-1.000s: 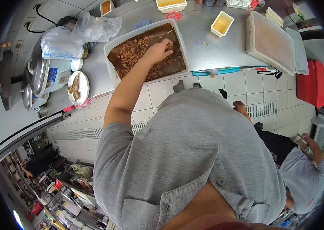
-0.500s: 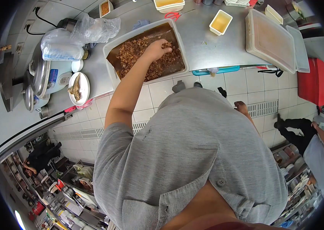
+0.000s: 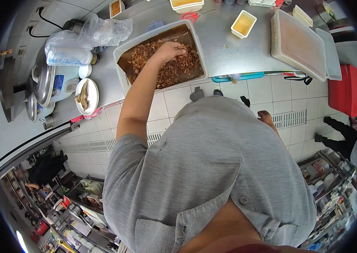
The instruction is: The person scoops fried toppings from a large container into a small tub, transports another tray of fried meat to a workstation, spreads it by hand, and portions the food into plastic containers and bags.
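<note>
My left hand (image 3: 171, 52) is inside a large white plastic tub (image 3: 206, 69) on the steel counter. Its fingers are pinched together on some brown shredded meat (image 3: 144, 57), which lies loosely over the tub's brown-stained bottom. What sits between the fingertips is small and partly hidden. My right hand (image 3: 265, 117) hangs low by my right side, over the floor and away from the counter. The fingers there look curled, and a small pale bit shows at their edge, too small to name.
Left of the tub are a white plate (image 3: 95, 98) with a brown food piece, a lidded pot (image 3: 45, 84) and plastic bags (image 3: 106, 31). Red scissors (image 3: 191, 16), a small yellowish container (image 3: 243, 24) and a big lidded box (image 3: 298, 42) are on the counter. A person (image 3: 347, 135) walks at right.
My left hand has shifted slightly left and toward the counter's back within the tub, its fingers closer together. The person at right has moved farther right. My right hand stays about where it was.
</note>
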`<state>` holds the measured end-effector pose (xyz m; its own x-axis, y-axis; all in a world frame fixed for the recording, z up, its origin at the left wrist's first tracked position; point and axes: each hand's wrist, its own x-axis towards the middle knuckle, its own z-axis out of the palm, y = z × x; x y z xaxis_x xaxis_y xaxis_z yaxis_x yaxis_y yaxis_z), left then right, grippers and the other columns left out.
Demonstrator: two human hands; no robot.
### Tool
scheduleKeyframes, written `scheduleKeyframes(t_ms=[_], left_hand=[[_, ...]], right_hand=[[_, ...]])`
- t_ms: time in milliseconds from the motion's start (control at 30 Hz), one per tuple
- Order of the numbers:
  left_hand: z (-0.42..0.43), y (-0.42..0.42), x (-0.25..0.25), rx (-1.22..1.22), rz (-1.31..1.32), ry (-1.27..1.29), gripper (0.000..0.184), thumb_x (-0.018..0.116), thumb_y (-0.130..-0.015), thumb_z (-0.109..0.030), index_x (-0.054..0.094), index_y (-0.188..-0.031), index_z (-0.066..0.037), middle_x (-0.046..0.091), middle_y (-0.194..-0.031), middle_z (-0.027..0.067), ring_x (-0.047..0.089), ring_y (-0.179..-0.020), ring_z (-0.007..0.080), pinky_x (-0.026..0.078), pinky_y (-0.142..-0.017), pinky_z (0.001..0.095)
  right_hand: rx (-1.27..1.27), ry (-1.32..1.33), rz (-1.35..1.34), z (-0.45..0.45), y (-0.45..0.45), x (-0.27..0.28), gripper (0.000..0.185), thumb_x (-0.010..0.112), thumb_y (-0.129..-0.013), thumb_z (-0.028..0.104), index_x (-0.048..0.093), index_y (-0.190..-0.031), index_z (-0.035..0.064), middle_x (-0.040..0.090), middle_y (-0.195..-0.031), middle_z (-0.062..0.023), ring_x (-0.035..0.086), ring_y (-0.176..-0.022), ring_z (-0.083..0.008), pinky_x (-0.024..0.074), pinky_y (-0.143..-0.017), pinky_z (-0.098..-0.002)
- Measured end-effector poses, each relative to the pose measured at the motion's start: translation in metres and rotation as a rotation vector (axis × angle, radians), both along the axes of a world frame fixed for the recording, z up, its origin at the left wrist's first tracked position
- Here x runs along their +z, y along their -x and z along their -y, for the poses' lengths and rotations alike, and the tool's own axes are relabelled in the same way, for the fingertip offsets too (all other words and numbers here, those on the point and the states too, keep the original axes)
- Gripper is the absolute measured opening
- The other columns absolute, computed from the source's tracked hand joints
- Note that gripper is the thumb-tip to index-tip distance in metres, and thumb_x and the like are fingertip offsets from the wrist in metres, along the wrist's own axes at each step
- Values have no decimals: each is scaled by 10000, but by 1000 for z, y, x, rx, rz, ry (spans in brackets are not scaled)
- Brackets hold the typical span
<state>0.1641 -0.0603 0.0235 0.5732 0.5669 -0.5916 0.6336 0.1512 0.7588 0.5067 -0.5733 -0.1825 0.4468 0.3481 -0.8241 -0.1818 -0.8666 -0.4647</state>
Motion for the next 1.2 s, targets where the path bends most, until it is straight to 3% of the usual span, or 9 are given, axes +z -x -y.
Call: scheduleKeyframes(t_ms=[100,267,467,567,667,800,967,1100,1200], left_hand=[[-1,-2,-1,-22,-11,-61,276,726,-917,-246,695,-1112,-54,737,-1002,62,675,-903,154,546,-760,334],[-9,-2,-22,-159,-63,-177,386,713,-922,-281,677,-1241,-65,743,-1057,109,680,-936,197,544,-800,331],[20,-10,-20,-62,-126,-590,464,739,-876,-321,664,-1308,-168,621,-1333,122,631,-1130,261,498,-993,403],[57,-11,-15,-360,-161,-854,433,758,-833,-306,672,-1253,-245,534,-1406,75,451,-1308,317,392,-1103,497],[63,-5,-5,-735,-202,-787,421,782,-799,-229,683,-1208,-252,558,-1372,60,481,-1260,338,407,-1077,504],[50,19,2,-399,63,-851,460,795,-791,-182,675,-1234,-210,601,-1267,55,483,-1272,334,414,-1068,484],[60,28,13,-472,-422,-687,908,878,-683,-164,437,-1476,-147,484,-1373,241,498,-1271,387,426,-1096,454],[62,22,-11,-374,-50,-456,786,865,-696,-102,525,-1403,-146,555,-1294,216,546,-1204,373,469,-1026,444],[42,25,-14,-253,-41,-622,689,851,-724,-120,574,-1354,-142,580,-1273,203,563,-1177,353,471,-1008,449]], right_hand=[[469,-231,214,25,-15,-37,367,668,-916,294,633,-1223,96,691,-1030,-67,655,-815,-202,510,-629,-356],[-12,15,-6,3,-3,-2,361,661,-918,298,635,-1222,105,685,-1035,-56,650,-837,-200,508,-651,-357],[33,15,39,-7,5,12,366,657,-923,305,637,-1222,97,687,-1004,-59,649,-802,-191,505,-613,-349],[26,32,31,-13,7,13,372,654,-926,309,638,-1225,89,687,-1013,-60,651,-799,-187,509,-610,-345],[-5,19,6,-18,9,17,375,653,-927,307,639,-1225,80,689,-1010,-63,658,-801,-191,513,-598,-340],[-18,1,20,-17,9,19,376,654,-927,305,638,-1222,74,687,-999,-66,658,-786,-192,510,-583,-336],[17,3,3,-2,-1,-10,382,655,-926,307,633,-1232,80,690,-1036,-75,670,-822,-201,508,-581,-326],[165,54,61,-4,-2,2,383,660,-923,309,634,-1231,82,693,-1039,-74,671,-828,-200,512,-580,-332],[283,-106,126,-4,0,0,382,664,-921,307,635,-1230,85,691,-1025,-71,661,-810,-191,511,-576,-331]])
